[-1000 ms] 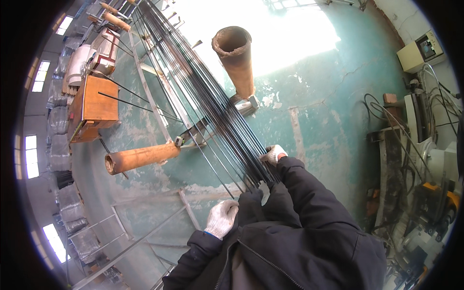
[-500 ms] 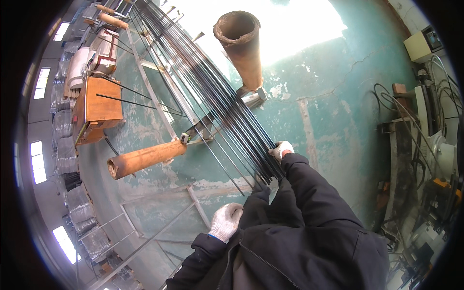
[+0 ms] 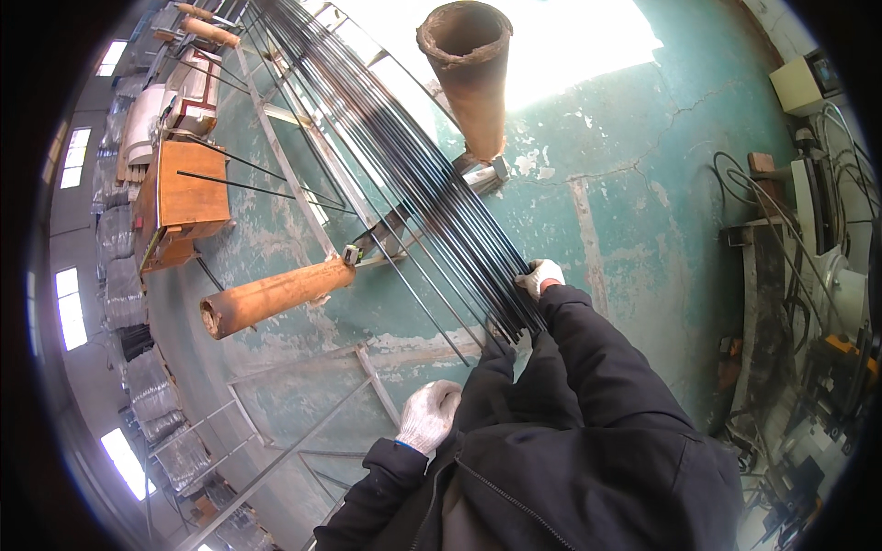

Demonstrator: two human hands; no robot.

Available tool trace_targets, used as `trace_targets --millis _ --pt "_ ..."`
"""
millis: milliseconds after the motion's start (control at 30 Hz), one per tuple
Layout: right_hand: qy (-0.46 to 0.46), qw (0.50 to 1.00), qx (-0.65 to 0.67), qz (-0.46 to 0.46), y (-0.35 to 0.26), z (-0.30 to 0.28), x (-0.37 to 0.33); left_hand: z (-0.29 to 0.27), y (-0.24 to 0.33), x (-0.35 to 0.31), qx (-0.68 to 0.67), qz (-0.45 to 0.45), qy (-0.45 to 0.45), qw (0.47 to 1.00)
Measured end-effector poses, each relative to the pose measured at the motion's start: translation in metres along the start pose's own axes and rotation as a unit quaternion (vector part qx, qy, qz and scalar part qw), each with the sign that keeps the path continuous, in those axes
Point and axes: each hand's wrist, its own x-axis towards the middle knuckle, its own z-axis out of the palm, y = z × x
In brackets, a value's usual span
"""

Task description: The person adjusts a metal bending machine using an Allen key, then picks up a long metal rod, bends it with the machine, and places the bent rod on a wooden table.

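Long thin dark metal rods lie side by side on a metal rack, running from the far left down toward my legs. My right hand, in a white knit glove, closes around the near end of the rods at their right edge. How many it grips is hidden. My left hand, also gloved, hangs by my left side, apart from the rods. Its fingers are curled in, and nothing shows in them. Two rods lie separate at the left side of the group, their near ends sticking out.
A rust-brown tube stands up right of the rods, and another tube projects to the left. An orange-brown wooden box sits farther left. Metal frames stand lower left. Machinery and cables line the right side.
My right hand has shifted slightly right and up, and the rods' near ends lie a little more spread apart. My left hand stays almost where it was.
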Motion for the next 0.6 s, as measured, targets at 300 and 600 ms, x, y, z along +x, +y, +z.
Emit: trace_targets --millis 300,600 --pt "0.009 1.0 0.001 -0.002 -0.004 -0.006 -0.008 0.001 -0.004 0.001 -0.001 0.0 -0.006 1.0" --pt "0.116 0.991 0.065 -0.015 -0.008 -0.027 -0.071 0.012 -0.012 0.011 -0.012 0.025 0.001 1.0"
